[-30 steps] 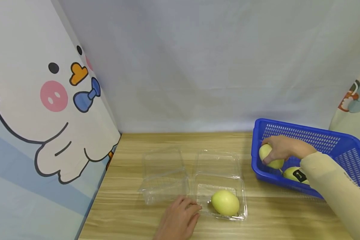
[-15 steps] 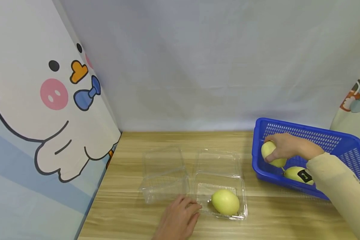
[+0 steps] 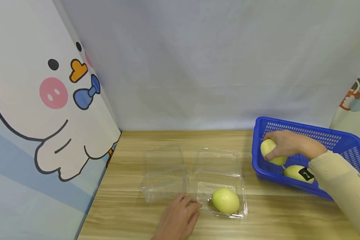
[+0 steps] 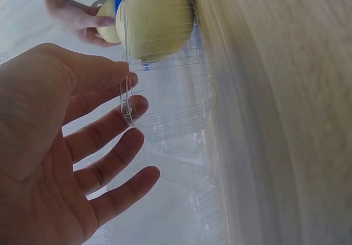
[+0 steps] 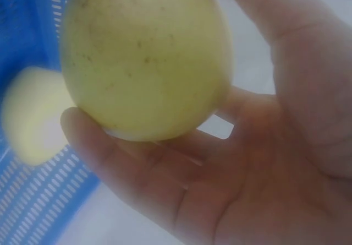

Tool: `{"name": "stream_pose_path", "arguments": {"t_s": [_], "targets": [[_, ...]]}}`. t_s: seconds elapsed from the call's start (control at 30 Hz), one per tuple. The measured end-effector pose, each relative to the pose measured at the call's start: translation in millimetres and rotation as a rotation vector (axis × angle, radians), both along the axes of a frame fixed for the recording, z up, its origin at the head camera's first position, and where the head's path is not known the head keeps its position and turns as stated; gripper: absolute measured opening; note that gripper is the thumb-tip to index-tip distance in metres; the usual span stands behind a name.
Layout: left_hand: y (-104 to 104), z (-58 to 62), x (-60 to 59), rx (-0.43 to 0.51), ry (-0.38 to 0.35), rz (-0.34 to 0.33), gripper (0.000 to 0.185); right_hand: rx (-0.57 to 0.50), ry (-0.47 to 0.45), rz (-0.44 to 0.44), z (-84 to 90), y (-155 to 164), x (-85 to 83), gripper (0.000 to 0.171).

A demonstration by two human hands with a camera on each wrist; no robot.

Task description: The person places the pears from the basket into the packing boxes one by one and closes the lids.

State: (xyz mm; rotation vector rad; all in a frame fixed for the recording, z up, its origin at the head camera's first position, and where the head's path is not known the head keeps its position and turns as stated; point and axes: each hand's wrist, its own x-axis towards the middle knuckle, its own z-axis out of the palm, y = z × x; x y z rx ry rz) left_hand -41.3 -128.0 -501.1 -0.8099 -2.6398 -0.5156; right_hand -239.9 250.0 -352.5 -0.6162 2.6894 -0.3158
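Note:
My right hand (image 3: 285, 144) grips a yellow-green pear (image 3: 270, 150) just above the left end of the blue basket (image 3: 342, 141); the right wrist view shows the pear (image 5: 144, 58) cupped by curled fingers (image 5: 137, 162). A second pear (image 3: 294, 173) lies in the basket. My left hand (image 3: 180, 218) rests on the table with straight fingers touching the rim of a clear clamshell box (image 3: 238, 195), seen close as the box (image 4: 165, 85) in the left wrist view. A pear (image 3: 225, 201) sits inside that box.
A second open clear clamshell box (image 3: 163, 176) lies to the left on the wooden table (image 3: 132, 213). A cartoon-print curtain (image 3: 48, 100) stands at the left and a pale backdrop (image 3: 198, 66) behind. The basket occupies the right side.
My right hand has lifted the pear slightly up and back inside the basket. The left hand stays at the box's rim.

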Motion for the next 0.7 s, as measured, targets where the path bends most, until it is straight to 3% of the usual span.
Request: {"name": "stream_pose_path", "arguments": {"t_s": [0.47, 0.7], "targets": [[0.3, -0.8, 0.4, 0.0, -0.002, 0.006, 0.016, -0.043, -0.047, 0.021, 8.8, -16.7, 12.0, 0.069], [0.7, 0.3, 1.1, -0.01, -0.008, 0.008, 0.016, -0.056, -0.027, 0.077, 11.9, -32.1, 20.3, 0.064]]}}
